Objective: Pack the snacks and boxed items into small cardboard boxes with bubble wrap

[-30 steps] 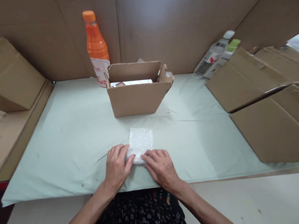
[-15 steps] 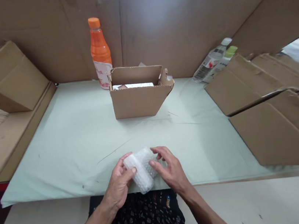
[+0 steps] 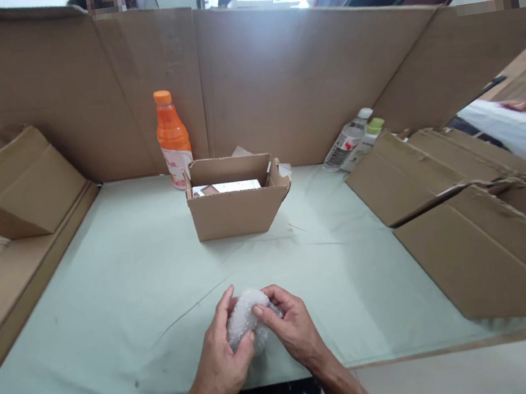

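Note:
Between my hands, low over the front part of the cloth-covered table (image 3: 156, 271), is a rounded bundle of clear bubble wrap (image 3: 247, 313). My left hand (image 3: 220, 346) grips it from the left, thumb on the near side and fingers behind. From the right, my right hand (image 3: 295, 326) holds it too, with the thumb pressed on top and the fingers around the far side. Whether anything is inside the wrap cannot be seen. Beyond my hands stands an open cardboard box (image 3: 231, 218) with a white printed box (image 3: 237, 186) inside.
An orange drink bottle (image 3: 173, 141) stands behind the open box. Two clear bottles (image 3: 350, 142) lean at the back right. Cardboard boxes stand at the right (image 3: 486, 250) and left (image 3: 31, 184). A tall cardboard wall (image 3: 300, 81) closes the back; people's heads show beyond it.
The bubble wrap has gone from a roll with a loose flap to a compact rounded bundle. My right hand has closed in on it. The camera view has tilted up.

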Action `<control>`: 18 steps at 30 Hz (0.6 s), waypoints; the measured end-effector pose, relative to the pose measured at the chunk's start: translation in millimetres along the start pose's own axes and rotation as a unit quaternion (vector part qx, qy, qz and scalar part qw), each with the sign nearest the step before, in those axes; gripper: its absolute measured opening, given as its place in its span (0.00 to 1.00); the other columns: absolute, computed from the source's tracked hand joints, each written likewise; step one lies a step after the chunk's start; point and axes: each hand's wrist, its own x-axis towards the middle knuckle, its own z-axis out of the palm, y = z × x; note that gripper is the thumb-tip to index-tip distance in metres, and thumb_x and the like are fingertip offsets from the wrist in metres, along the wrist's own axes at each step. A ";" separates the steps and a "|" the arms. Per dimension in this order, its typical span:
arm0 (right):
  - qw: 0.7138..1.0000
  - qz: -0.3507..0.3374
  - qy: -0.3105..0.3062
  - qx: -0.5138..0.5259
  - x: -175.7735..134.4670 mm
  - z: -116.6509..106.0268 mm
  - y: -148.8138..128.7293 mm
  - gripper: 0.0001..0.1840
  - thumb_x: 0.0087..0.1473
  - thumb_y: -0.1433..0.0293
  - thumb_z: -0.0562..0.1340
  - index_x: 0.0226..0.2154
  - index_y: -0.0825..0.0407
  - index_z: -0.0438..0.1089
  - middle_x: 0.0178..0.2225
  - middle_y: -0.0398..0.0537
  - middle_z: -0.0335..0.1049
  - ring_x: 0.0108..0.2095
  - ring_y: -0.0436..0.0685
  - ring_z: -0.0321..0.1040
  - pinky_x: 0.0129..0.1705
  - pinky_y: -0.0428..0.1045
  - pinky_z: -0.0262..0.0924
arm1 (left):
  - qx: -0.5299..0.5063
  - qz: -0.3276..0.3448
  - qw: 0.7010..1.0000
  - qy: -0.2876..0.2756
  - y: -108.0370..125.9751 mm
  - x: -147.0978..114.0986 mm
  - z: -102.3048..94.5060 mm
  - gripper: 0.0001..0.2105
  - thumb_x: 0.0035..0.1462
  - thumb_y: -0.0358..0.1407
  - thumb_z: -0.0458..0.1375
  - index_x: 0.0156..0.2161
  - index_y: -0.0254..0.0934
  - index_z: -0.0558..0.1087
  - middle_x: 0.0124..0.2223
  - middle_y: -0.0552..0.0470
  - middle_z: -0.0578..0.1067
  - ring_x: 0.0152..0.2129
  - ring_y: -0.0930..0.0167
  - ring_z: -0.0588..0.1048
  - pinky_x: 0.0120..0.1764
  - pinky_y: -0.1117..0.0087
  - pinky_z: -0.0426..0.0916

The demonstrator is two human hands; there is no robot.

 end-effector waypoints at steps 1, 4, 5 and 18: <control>1.000 0.006 -0.016 0.001 2.5 -5.0 0.9 0.13 0.56 0.59 0.63 0.34 0.53 0.70 0.30 0.43 0.71 0.30 0.52 0.66 0.34 0.46 0.61 | -0.029 -0.040 0.998 -0.043 2.5 2.6 -2.3 0.27 0.59 0.35 0.55 0.63 0.34 0.61 0.60 0.39 0.72 0.56 0.60 0.73 0.55 0.60 0.70; 0.995 0.004 -0.076 -0.058 10.2 -21.3 -7.7 0.16 0.54 0.61 0.65 0.43 0.52 0.71 0.33 0.44 0.72 0.33 0.52 0.67 0.36 0.46 0.62 | -0.064 -0.096 0.984 -0.134 11.8 12.8 -9.7 0.26 0.60 0.34 0.53 0.63 0.34 0.62 0.59 0.41 0.73 0.55 0.61 0.73 0.55 0.62 0.69; 0.992 -0.007 -0.092 -0.089 13.8 -27.4 -16.3 0.16 0.54 0.63 0.66 0.44 0.52 0.71 0.33 0.43 0.72 0.33 0.52 0.67 0.36 0.47 0.62 | -0.058 -0.093 0.983 -0.148 16.0 17.6 -12.4 0.27 0.60 0.35 0.53 0.64 0.35 0.60 0.59 0.42 0.73 0.55 0.61 0.73 0.55 0.62 0.69; 0.828 -0.119 0.201 -0.509 186.2 -112.2 -160.3 0.08 0.50 0.69 0.62 0.35 0.54 0.72 0.32 0.50 0.75 0.33 0.59 0.72 0.35 0.52 0.63 | 0.285 0.344 0.867 0.221 69.8 171.0 -80.7 0.25 0.60 0.29 0.57 0.62 0.36 0.62 0.56 0.40 0.74 0.57 0.57 0.68 0.58 0.50 0.64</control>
